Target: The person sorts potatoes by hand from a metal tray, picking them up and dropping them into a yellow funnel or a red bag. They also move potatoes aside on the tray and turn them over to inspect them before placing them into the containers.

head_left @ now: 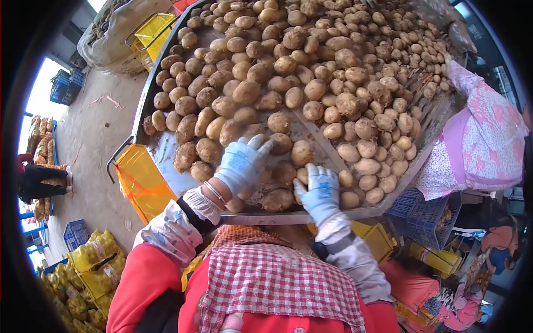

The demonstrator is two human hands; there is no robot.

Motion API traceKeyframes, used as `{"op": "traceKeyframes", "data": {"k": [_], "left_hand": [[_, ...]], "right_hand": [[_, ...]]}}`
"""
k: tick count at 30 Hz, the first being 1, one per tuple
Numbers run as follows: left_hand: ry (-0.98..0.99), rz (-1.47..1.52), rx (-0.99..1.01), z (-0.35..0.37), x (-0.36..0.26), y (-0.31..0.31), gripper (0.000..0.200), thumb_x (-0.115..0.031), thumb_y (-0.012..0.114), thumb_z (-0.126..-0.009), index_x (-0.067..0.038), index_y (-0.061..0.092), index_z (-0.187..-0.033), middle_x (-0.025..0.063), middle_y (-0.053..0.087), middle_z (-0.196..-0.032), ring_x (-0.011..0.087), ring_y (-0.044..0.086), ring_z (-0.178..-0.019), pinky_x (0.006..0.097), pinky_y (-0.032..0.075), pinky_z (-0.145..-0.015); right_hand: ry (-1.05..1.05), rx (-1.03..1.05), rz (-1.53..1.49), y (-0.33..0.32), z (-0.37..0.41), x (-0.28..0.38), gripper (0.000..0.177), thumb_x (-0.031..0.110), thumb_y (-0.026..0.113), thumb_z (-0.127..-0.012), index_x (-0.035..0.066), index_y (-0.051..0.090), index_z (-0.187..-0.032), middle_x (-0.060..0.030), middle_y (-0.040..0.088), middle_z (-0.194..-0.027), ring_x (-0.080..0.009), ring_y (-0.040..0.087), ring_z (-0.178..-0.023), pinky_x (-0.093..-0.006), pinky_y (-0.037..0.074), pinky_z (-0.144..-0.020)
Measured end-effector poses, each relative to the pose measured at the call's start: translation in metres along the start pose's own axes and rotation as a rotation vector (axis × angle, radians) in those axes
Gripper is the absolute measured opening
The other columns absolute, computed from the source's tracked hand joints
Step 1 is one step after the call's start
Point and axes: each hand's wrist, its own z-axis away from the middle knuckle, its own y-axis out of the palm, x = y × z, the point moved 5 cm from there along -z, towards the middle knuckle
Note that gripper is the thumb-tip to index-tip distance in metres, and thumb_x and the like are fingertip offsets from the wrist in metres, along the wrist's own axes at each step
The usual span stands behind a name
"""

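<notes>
A big metal sorting table point(166, 150) is heaped with brown potatoes point(288, 72). My left hand point(242, 165), in a pale blue glove, lies flat over potatoes near the table's front edge, fingers spread toward a potato point(281, 143). My right hand point(320, 191), gloved the same way, rests on potatoes at the front rim, its fingers curled over one potato point(302, 176); whether it grips that one is unclear. Another potato point(277, 200) lies between both hands. A red-and-white checked apron covers my front.
A co-worker in pink floral sleeves point(480, 133) stands at the table's right side. Yellow mesh bags point(141, 180) hang off the left rim. Blue crates point(425, 213) sit under the right edge. Filled yellow sacks point(94, 266) lie on the floor at left.
</notes>
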Motion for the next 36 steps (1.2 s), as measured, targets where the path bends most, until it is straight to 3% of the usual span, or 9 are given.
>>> {"op": "traceKeyframes", "data": {"k": [4, 8, 14, 18, 22, 25, 28, 30, 36], "left_hand": [[-0.046, 0.174, -0.051, -0.003, -0.009, -0.025, 0.041, -0.018, 0.066, -0.075, -0.016, 0.061, -0.115, 0.0089, 0.060, -0.116, 0.0362, 0.061, -0.083, 0.0447, 0.052, -0.068], [0.202, -0.017, 0.010, 0.026, -0.035, -0.008, 0.044, -0.018, 0.066, -0.075, -0.019, 0.060, -0.118, 0.0085, 0.056, -0.115, 0.0257, 0.061, -0.082, 0.0392, 0.050, -0.065], [0.074, -0.059, 0.183, 0.011, -0.022, 0.017, 0.060, -0.026, 0.071, -0.073, -0.015, 0.052, -0.129, 0.0071, 0.057, -0.112, 0.0280, 0.060, -0.089, 0.0440, 0.049, -0.070], [0.031, 0.065, 0.282, -0.007, -0.014, 0.016, 0.051, -0.026, 0.070, -0.075, -0.013, 0.059, -0.123, 0.0103, 0.062, -0.097, 0.0330, 0.061, -0.085, 0.0479, 0.049, -0.073], [-0.655, 1.368, -0.024, 0.010, 0.003, 0.019, 0.036, -0.024, 0.057, -0.096, -0.010, 0.057, -0.129, 0.0023, 0.067, -0.103, 0.0141, 0.061, -0.086, 0.0301, 0.053, -0.074], [-0.100, 1.277, -0.173, -0.009, -0.061, -0.009, 0.046, -0.024, 0.043, -0.102, -0.002, 0.040, -0.142, 0.0125, 0.054, -0.132, 0.0219, 0.055, -0.117, 0.0355, 0.044, -0.100], [0.127, 0.936, -0.057, -0.013, -0.093, 0.000, 0.055, -0.030, 0.039, -0.102, -0.002, 0.029, -0.148, 0.0188, 0.036, -0.149, 0.0303, 0.035, -0.138, 0.0402, 0.025, -0.114], [-0.018, 0.927, -0.217, -0.012, -0.056, 0.021, 0.062, -0.036, 0.047, -0.098, -0.002, 0.029, -0.148, 0.0229, 0.033, -0.148, 0.0386, 0.031, -0.138, 0.0463, 0.022, -0.115], [0.074, 0.047, 0.203, 0.031, -0.019, 0.016, 0.063, -0.023, 0.066, -0.078, -0.004, 0.043, -0.133, 0.0224, 0.048, -0.132, 0.0384, 0.049, -0.121, 0.0496, 0.038, -0.103]], "right_hand": [[-0.012, -0.071, -0.371, -0.010, -0.005, -0.006, 0.044, 0.037, 0.070, -0.080, 0.009, 0.060, -0.112, -0.0131, 0.064, -0.108, -0.0302, 0.060, -0.098, -0.0434, 0.048, -0.085], [0.474, -0.318, -2.010, -0.067, 0.015, -0.075, 0.029, 0.028, 0.060, -0.091, 0.006, 0.061, -0.110, -0.0078, 0.064, -0.102, -0.0162, 0.060, -0.090, -0.0331, 0.050, -0.075], [0.167, 0.145, 0.351, -0.049, 0.003, -0.083, 0.041, 0.045, 0.061, -0.086, 0.005, 0.064, -0.096, -0.0113, 0.070, -0.085, -0.0282, 0.067, -0.077, -0.0416, 0.053, -0.070], [0.308, 0.342, 0.122, -0.026, -0.016, -0.084, 0.045, 0.049, 0.065, -0.083, 0.006, 0.064, -0.096, -0.0129, 0.071, -0.090, -0.0276, 0.069, -0.082, -0.0414, 0.054, -0.070], [0.520, 0.118, -1.075, -0.052, 0.005, -0.083, 0.054, 0.057, 0.062, -0.085, 0.004, 0.064, -0.095, -0.0058, 0.069, -0.079, -0.0166, 0.063, -0.058, -0.0305, 0.052, -0.049], [0.467, 0.556, -2.306, -0.008, 0.026, -0.057, 0.062, 0.057, 0.055, -0.089, -0.003, 0.063, -0.103, -0.0106, 0.069, -0.087, -0.0186, 0.067, -0.062, -0.0322, 0.057, -0.050], [1.175, 0.123, -2.254, -0.014, 0.025, -0.003, 0.071, 0.061, 0.046, -0.091, 0.003, 0.051, -0.132, -0.0144, 0.066, -0.110, -0.0262, 0.069, -0.083, -0.0372, 0.058, -0.053], [0.495, 0.646, -2.687, -0.003, 0.027, -0.015, 0.074, 0.068, 0.038, -0.089, 0.013, 0.047, -0.138, -0.0226, 0.046, -0.138, -0.0404, 0.061, -0.104, -0.0406, 0.056, -0.060], [0.734, 0.304, -2.627, -0.024, 0.033, -0.026, 0.074, 0.068, 0.045, -0.088, 0.013, 0.047, -0.138, -0.0236, 0.046, -0.137, -0.0437, 0.058, -0.109, -0.0409, 0.057, -0.057]]}}
